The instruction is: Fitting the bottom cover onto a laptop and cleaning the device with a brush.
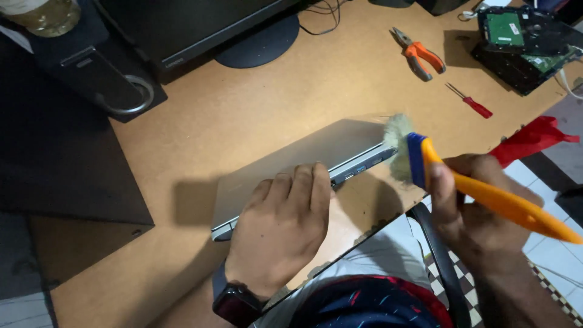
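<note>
A closed grey laptop (303,155) lies slanted on the brown desk (243,115). My left hand (282,225) rests flat on its near edge, fingers together, pressing it down; a dark watch sits on that wrist. My right hand (477,203) grips the orange handle of a paintbrush (461,182) with a blue ferrule. The pale bristles touch the laptop's right side edge, next to its ports.
Orange-handled pliers (419,54) and a small red screwdriver (470,102) lie at the back right, near a black opened device with green circuit boards (522,39). A monitor stand (258,42) and a black speaker (91,61) stand at the back. A red cloth (528,140) hangs at the desk's right edge.
</note>
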